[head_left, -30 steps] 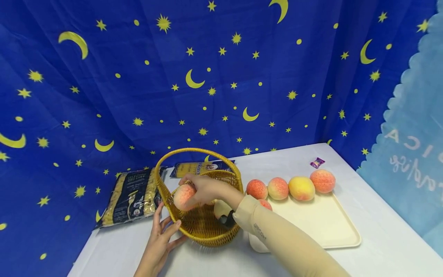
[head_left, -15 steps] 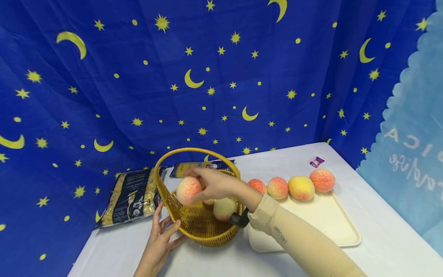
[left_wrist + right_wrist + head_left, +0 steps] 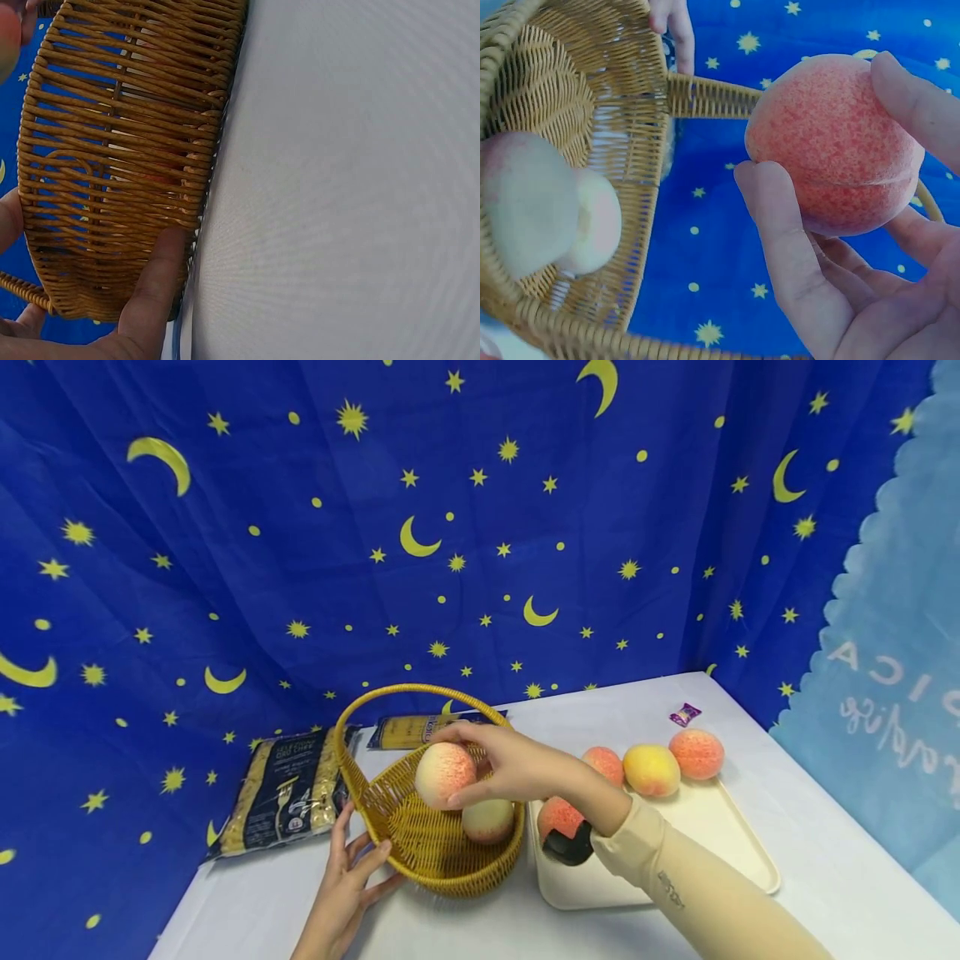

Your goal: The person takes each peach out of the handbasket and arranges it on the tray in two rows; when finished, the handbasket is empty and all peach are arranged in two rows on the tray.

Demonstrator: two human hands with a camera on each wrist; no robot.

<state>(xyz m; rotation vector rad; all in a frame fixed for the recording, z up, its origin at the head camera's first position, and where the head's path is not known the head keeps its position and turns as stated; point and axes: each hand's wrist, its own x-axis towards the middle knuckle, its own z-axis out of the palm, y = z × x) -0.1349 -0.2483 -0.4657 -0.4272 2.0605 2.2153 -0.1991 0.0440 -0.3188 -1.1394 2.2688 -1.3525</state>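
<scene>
A pink-and-cream peach [image 3: 446, 776] is held by my right hand [image 3: 510, 764] above the wicker basket [image 3: 427, 870], thumb and fingers curved round it. The right wrist view shows the same peach [image 3: 836, 146] from its redder side. Inside the basket sit a pale peach [image 3: 529, 202] and a whiter round fruit [image 3: 594, 221] beside it. My left hand [image 3: 341, 881] touches the basket's left outer side with spread, fairly straight fingers. One finger [image 3: 154, 292] presses the weave low down in the left wrist view.
Right of the basket lies a cream tray [image 3: 705, 852]. Several fruits stand on or by its far edge, among them a yellow one [image 3: 651, 770] and a red peach [image 3: 697, 754]. A pasta bag [image 3: 281, 789], another pasta pack [image 3: 405, 732] and a purple candy [image 3: 685, 715] lie around.
My right hand has drawn back to the right with the peach, from the basket's left side toward its middle. More of the basket's inside shows. The left hand stays in place.
</scene>
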